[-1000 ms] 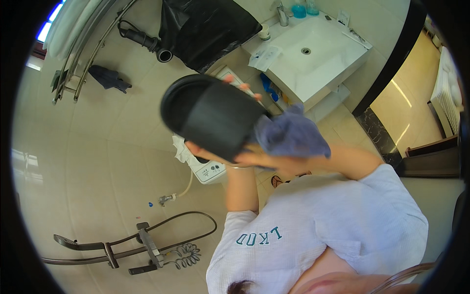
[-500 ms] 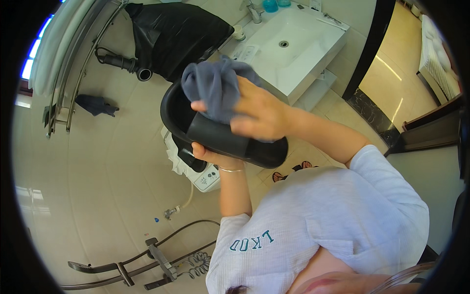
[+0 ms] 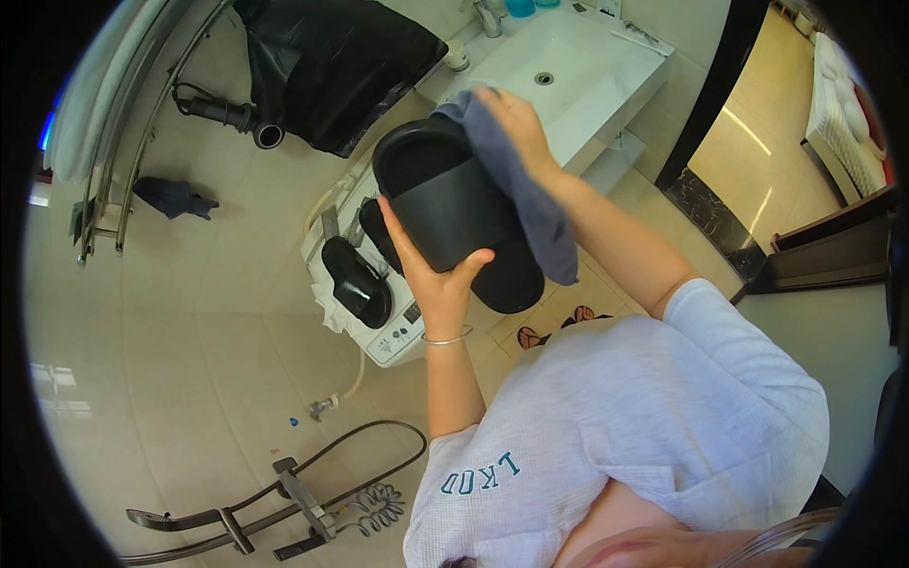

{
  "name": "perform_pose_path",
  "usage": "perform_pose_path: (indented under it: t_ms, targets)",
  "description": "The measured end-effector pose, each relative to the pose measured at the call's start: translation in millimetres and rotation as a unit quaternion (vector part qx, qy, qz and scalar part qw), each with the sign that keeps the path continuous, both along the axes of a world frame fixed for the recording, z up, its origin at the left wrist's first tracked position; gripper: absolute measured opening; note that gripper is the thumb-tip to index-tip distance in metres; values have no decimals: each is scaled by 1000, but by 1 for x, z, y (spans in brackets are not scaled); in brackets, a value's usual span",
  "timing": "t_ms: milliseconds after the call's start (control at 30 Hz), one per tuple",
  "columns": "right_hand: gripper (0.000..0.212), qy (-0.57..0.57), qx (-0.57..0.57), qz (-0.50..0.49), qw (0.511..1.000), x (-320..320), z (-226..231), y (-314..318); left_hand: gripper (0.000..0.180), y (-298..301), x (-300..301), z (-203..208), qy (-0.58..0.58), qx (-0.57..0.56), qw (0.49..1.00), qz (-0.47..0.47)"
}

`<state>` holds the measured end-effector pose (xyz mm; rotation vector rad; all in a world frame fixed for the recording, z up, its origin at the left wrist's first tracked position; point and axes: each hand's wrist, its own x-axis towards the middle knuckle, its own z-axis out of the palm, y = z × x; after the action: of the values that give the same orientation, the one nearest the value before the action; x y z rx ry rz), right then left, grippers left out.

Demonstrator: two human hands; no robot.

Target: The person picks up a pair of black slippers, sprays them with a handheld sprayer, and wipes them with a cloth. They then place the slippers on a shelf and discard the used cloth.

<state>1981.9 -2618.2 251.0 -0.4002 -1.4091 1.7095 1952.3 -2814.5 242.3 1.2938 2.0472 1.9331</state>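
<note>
A black slide slipper with a wide strap is held up in mid-air, its strap side facing me. My left hand grips it along its near left edge, with the thumb spread against the strap's lower end. My right hand is closed on a grey-blue cloth, pressed along the slipper's right rim. The cloth's loose end hangs down that side. Most of the right fingertips are hidden in the cloth. Beneath, another black slipper lies on a white appliance; a further dark shape beside it is partly covered.
A white washbasin with a tap stands at the far side. A black bag and a hair dryer are at upper left. A dark cloth hangs below the towel rack. Shower fittings are at lower left.
My left hand has turned the slipper so its top faces me more. The cloth has moved from over the strap to the right rim. More of the slipper on the appliance shows.
</note>
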Motion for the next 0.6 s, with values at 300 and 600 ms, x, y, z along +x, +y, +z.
perform_pose_path:
  t_ms: [300,600]
  targets:
    - [56,51,-102,252,961,26,24,-59,37,19,-24,-54,-364,236,892,-124]
    - [39,41,551,189,812,70,-94,-119,28,10,-69,-52,-479,419,687,-351]
